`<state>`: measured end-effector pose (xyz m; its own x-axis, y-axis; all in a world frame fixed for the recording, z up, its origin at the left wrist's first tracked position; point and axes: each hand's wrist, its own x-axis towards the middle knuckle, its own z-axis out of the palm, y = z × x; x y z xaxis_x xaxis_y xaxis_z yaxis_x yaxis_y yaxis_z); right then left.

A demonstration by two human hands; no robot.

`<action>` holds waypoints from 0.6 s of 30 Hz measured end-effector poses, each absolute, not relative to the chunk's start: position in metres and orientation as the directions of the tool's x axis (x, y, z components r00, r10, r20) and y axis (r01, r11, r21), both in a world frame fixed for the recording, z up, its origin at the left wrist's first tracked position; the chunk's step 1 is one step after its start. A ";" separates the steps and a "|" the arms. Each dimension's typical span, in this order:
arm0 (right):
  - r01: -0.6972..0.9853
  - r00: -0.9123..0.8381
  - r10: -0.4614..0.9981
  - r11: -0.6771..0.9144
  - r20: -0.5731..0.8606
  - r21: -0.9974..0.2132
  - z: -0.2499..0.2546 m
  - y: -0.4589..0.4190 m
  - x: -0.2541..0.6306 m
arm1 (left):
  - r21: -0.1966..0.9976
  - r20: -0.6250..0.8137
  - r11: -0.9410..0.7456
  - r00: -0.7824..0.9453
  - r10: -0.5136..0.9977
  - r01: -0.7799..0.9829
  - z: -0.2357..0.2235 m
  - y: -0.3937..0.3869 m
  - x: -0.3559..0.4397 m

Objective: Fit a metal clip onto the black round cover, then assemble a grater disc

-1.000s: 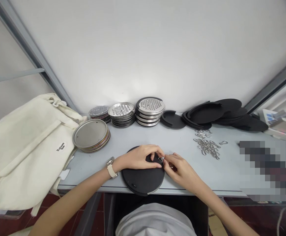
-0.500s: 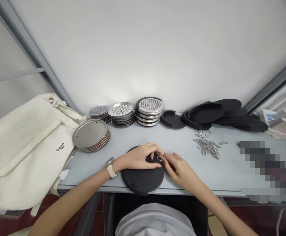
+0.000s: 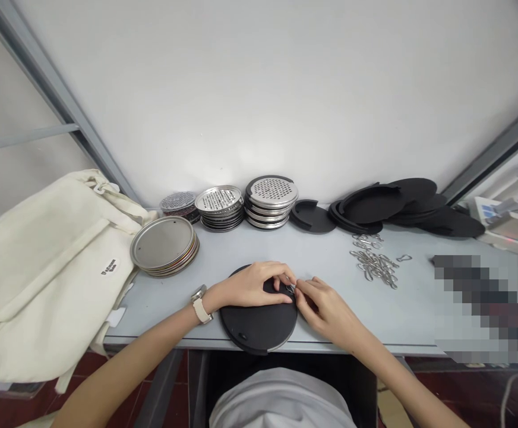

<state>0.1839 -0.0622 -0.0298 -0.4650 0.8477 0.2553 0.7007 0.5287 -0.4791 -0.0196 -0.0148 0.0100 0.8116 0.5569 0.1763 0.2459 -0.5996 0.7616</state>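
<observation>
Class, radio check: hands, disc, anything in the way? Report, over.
Left hand over the black disc. Right hand at its right edge, close to the left. Small metal piece there, partly hidden by the hands. Loose clips apart, to the right.

The person (image 3: 147,351) near me wears a silvery watch (image 3: 199,292) with a cream strap (image 3: 202,311) on the left wrist (image 3: 214,297) and light grey, crinkly clothes (image 3: 281,398).
</observation>
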 end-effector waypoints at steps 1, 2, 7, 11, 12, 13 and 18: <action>0.702 -0.463 0.850 0.524 0.251 -0.483 -0.030 -0.062 0.184 | 0.761 0.177 -0.600 0.811 0.558 0.246 0.010 -0.015 -0.019; 0.703 -0.459 0.853 0.519 0.247 -0.486 -0.029 -0.063 0.184 | 0.761 0.179 -0.600 0.810 0.559 0.246 0.010 -0.015 -0.019; 0.694 -0.425 0.875 0.479 0.231 -0.538 -0.028 -0.063 0.184 | 0.748 0.205 -0.621 0.809 0.551 0.234 0.010 -0.014 -0.019; 0.684 -0.420 0.883 0.460 0.209 -0.567 -0.028 -0.063 0.184 | 0.734 0.222 -0.640 0.811 0.542 0.227 0.010 -0.014 -0.018; 0.684 -0.423 0.882 0.461 0.208 -0.565 -0.029 -0.063 0.184 | 0.731 0.224 -0.643 0.810 0.543 0.229 0.010 -0.014 -0.018; 0.685 -0.426 0.881 0.464 0.208 -0.562 -0.029 -0.063 0.184 | 0.728 0.225 -0.645 0.808 0.544 0.231 0.010 -0.014 -0.018; 0.695 -0.428 0.879 0.469 0.211 -0.544 -0.029 -0.062 0.182 | 0.731 0.216 -0.642 0.813 0.541 0.233 0.011 -0.013 -0.018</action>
<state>0.1821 -0.0619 -0.0288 -0.4284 0.8787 0.2105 0.6952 0.4694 -0.5444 -0.0184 -0.0130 0.0108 0.8129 0.5408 0.2159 0.2326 -0.6415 0.7310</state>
